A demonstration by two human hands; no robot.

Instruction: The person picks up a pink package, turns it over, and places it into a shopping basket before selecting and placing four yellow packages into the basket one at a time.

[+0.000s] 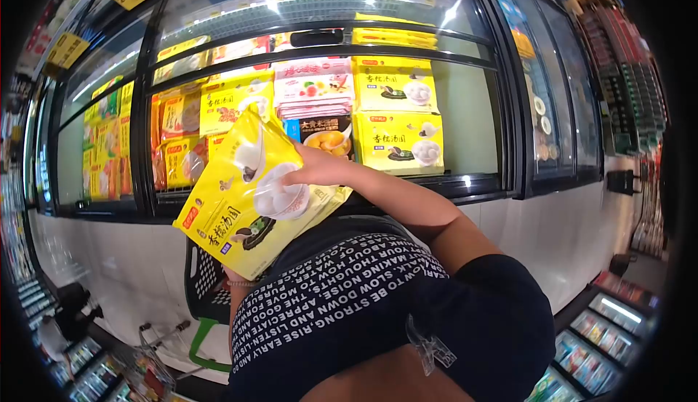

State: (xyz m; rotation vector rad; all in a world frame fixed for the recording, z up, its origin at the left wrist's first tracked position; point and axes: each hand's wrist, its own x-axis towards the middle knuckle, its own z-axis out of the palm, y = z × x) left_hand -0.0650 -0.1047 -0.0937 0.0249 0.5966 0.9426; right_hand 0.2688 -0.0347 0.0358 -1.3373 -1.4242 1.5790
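While we stand at a glass-fronted shop freezer (480, 118), our right hand (313, 173) pinches a yellow dumpling bag (247, 198), long axis tilted, top corner pointing up; left hand hidden.

Right arm (429, 216): bare, extended from the shoulder across the torso, elbow slightly bent. Right hand (314, 173): palm down, fingers (291, 179) curled closed in a grip. Left wrist (240, 283): 1 thin band worn, held low against the torso; the hand itself is hidden.
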